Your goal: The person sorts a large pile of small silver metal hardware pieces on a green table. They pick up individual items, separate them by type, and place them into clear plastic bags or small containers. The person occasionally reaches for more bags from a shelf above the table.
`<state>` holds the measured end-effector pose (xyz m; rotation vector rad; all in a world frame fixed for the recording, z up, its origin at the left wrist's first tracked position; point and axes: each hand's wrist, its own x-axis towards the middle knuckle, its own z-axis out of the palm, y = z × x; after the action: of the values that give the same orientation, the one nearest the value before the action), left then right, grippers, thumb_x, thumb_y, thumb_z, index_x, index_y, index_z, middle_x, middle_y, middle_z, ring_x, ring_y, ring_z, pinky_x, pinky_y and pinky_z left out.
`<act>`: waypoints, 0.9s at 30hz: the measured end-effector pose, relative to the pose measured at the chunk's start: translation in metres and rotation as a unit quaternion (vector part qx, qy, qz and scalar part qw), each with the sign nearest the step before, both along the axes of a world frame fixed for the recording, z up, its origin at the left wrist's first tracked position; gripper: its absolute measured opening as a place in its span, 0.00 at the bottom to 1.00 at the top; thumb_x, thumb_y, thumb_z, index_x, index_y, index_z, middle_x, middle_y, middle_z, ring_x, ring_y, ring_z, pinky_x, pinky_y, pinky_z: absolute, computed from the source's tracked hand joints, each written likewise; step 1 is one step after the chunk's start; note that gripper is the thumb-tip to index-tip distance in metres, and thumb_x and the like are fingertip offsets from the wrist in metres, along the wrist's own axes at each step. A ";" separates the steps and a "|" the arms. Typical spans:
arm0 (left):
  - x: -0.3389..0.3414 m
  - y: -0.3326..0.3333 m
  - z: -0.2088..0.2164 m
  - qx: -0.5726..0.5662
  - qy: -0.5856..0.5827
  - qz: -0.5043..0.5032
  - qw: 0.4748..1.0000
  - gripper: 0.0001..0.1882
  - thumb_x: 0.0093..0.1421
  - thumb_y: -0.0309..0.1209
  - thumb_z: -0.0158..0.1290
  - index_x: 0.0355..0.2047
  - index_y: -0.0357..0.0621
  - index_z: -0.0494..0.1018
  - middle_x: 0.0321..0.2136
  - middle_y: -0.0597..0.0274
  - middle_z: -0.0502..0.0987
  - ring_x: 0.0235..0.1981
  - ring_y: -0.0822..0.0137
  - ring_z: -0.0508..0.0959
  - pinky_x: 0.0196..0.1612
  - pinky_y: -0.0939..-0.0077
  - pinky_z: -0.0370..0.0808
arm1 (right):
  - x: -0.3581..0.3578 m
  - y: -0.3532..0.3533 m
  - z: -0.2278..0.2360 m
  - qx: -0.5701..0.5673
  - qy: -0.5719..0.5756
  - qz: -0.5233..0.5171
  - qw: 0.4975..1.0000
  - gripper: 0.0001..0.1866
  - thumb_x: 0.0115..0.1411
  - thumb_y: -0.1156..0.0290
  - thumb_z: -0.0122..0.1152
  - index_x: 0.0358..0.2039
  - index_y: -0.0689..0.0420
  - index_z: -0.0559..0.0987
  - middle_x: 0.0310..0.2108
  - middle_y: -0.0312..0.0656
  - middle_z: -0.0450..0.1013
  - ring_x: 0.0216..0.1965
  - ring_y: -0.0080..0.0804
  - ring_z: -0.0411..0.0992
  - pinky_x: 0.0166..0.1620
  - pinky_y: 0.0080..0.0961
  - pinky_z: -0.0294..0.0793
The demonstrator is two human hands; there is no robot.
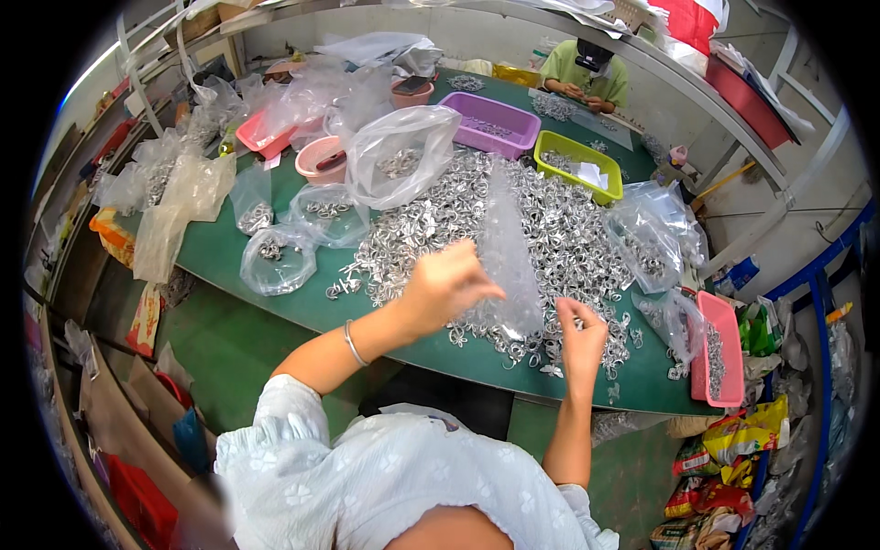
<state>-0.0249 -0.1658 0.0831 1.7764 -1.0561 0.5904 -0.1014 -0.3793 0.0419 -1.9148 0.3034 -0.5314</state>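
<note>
A large heap of small silver metal pieces (422, 220) covers the middle of the green table (220, 252). Across the heap lies a long, clear plastic bag (511, 261), its near end between my two hands. My left hand (447, 286), a bangle (354, 344) round its wrist, is over the heap just left of the bag. Its fingers are curled and slightly blurred, and what they hold, if anything, is hidden. My right hand (582, 337) is right of the bag at the heap's near edge, thumb and fingers drawn together in a pinch. Anything inside that pinch is too small to make out.
Opened plastic bags (280, 261) with pieces lie left of the heap. Purple (518, 142) and lime-green (600, 191) trays stand behind it, a pink tray (727, 367) at the right edge. Across the table, a person in green (610, 82) works. Shelves flank both sides.
</note>
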 end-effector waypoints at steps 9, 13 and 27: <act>-0.024 -0.029 -0.003 -0.028 0.101 -0.115 0.988 0.20 0.44 0.31 0.64 0.13 0.41 0.61 0.13 0.66 0.58 0.12 0.73 0.57 0.15 0.79 0.55 | -0.016 0.033 0.024 0.021 -0.080 0.069 0.994 0.06 0.54 0.77 0.57 0.26 0.67 0.78 0.21 0.38 0.75 0.24 0.19 0.70 0.29 0.17 0.68; -0.013 -0.023 -0.024 -0.192 0.236 0.064 0.950 0.18 0.50 0.22 0.57 0.12 0.39 0.59 0.11 0.72 0.58 0.15 0.82 0.56 0.16 0.83 0.52 | -0.018 0.017 0.005 -0.128 -0.127 -0.084 0.980 0.06 0.52 0.76 0.58 0.25 0.67 0.78 0.20 0.44 0.75 0.21 0.24 0.71 0.27 0.22 0.68; -0.030 -0.054 -0.030 -0.019 -0.131 -0.107 0.985 0.11 0.48 0.24 0.55 0.17 0.42 0.62 0.16 0.63 0.61 0.15 0.63 0.69 0.16 0.69 0.65 | -0.001 0.014 -0.014 0.808 0.138 0.170 0.547 0.19 0.64 0.61 0.40 0.49 0.61 0.67 0.34 0.46 0.72 0.24 0.31 0.70 0.22 0.23 0.72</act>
<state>-0.0544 -0.2198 0.0533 1.5555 -1.3857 0.7177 -0.1019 -0.3655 0.0282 -0.1204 0.3786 0.3698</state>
